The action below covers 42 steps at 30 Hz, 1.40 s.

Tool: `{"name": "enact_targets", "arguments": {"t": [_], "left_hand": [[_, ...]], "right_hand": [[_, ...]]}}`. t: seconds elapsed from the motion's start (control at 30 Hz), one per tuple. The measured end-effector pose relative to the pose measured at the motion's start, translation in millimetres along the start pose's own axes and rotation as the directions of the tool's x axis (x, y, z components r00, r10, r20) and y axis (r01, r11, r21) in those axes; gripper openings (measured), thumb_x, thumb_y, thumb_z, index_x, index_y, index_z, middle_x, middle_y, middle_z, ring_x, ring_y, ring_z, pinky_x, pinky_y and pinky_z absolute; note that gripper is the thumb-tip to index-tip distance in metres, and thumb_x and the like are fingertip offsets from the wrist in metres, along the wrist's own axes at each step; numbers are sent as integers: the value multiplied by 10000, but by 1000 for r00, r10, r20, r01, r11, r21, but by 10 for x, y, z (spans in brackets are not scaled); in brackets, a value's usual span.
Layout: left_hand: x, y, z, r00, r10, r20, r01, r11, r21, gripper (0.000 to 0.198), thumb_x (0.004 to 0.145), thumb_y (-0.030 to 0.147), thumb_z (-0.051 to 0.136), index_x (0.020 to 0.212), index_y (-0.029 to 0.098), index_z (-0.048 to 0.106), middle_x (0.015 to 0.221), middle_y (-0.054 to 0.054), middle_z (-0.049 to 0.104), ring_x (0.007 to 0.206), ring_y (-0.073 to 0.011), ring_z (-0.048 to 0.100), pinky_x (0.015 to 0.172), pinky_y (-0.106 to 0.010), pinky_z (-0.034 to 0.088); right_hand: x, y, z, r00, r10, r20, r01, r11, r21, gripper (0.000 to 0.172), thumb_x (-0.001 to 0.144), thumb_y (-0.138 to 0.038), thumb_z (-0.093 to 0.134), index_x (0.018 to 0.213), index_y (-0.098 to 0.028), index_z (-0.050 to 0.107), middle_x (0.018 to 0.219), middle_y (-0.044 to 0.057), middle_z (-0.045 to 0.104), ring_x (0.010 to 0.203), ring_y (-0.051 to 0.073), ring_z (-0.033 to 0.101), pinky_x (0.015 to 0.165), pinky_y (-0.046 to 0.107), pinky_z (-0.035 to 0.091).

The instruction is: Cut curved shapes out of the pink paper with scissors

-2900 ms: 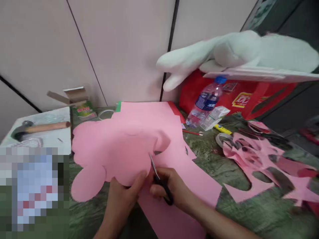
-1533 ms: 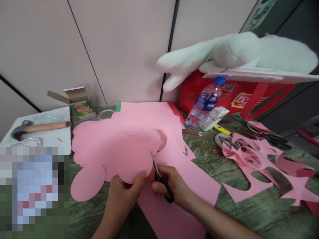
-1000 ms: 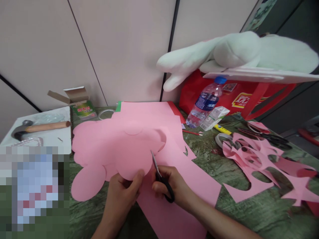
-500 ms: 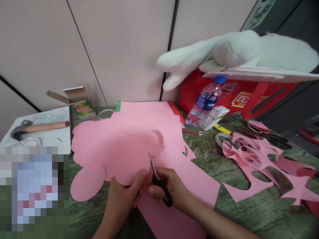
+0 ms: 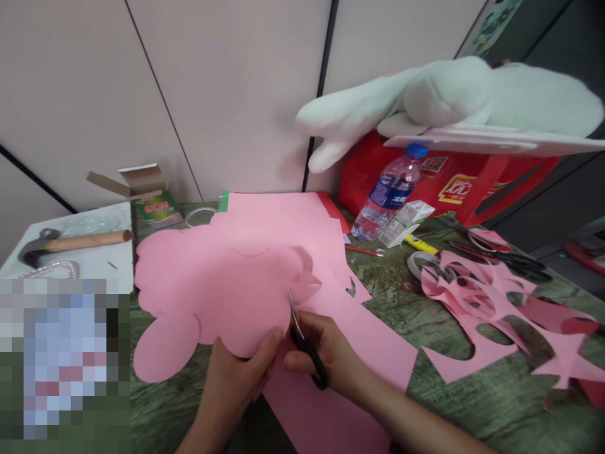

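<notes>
My left hand pinches the lower edge of a pink paper piece with a rounded outline. In my right hand is a pair of scissors with black handles, its blades pointing up and away along the right edge of that piece. A narrow offcut curls off beyond the blade tips. Beneath lies a larger pink sheet. Rounded pink cutouts overlap at the left, partly covered by one another. My left fingertips are partly hidden behind the paper.
Pink paper scraps with holes spread over the right side, near a tape roll and a glue stick. A water bottle stands before a red bag. At left, a hammer lies on a white box.
The scissors have shifted slightly right and up along the paper's edge. The held piece has turned a little, and the offcut sticks out farther right.
</notes>
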<state>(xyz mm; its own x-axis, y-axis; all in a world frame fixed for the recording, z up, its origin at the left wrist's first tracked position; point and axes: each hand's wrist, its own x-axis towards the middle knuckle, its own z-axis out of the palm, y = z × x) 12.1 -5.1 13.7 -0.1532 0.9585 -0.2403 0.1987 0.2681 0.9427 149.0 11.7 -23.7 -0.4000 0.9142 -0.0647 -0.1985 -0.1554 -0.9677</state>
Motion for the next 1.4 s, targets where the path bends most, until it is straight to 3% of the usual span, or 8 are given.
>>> {"name": "enact_targets", "arguments": {"t": [0.47, 0.7, 0.9, 1.1, 1.4], "left_hand": [[-7, -2, 9, 1000, 2, 24, -2, 1000, -19, 421, 689, 442, 607, 396, 201, 426, 318, 70, 355, 289, -49, 279, 330, -209, 175], [0, 9, -21, 999, 28, 19, -29, 998, 50, 430, 703, 429, 590, 369, 200, 447, 291, 66, 336, 281, -57, 279, 331, -224, 204], [4, 11, -36, 999, 29, 36, -32, 997, 76, 445, 709, 443, 578, 366, 202, 427, 298, 64, 335, 295, -58, 284, 347, -223, 209], [10, -5, -19, 999, 42, 13, -43, 998, 49, 411, 707, 399, 580, 378, 202, 433, 294, 69, 339, 287, -59, 275, 338, -224, 192], [32, -56, -38, 999, 39, 38, -40, 998, 46, 420, 723, 410, 566, 384, 194, 446, 307, 54, 364, 288, -59, 293, 346, -226, 183]], "right_hand": [[14, 14, -6, 1000, -3, 12, 3, 1000, -24, 538, 542, -605, 772, 732, -175, 510, 596, -60, 385, 535, 86, 325, 480, 218, 280], [15, -17, -11, 999, -41, 20, 42, 998, -56, 515, 586, -612, 740, 685, -179, 479, 584, -62, 362, 527, 82, 297, 476, 216, 282], [15, -23, -19, 999, -12, 32, 15, 997, -73, 541, 581, -641, 726, 723, -171, 500, 627, -33, 445, 569, 103, 360, 502, 228, 301], [9, -17, -36, 1000, -6, 18, 7, 994, -106, 522, 578, -616, 742, 691, -175, 486, 559, -68, 370, 513, 79, 288, 458, 212, 243], [-4, 15, -20, 998, 63, 0, -63, 997, -37, 430, 586, -499, 774, 709, -176, 519, 544, -64, 425, 492, 82, 341, 452, 211, 272]]}}
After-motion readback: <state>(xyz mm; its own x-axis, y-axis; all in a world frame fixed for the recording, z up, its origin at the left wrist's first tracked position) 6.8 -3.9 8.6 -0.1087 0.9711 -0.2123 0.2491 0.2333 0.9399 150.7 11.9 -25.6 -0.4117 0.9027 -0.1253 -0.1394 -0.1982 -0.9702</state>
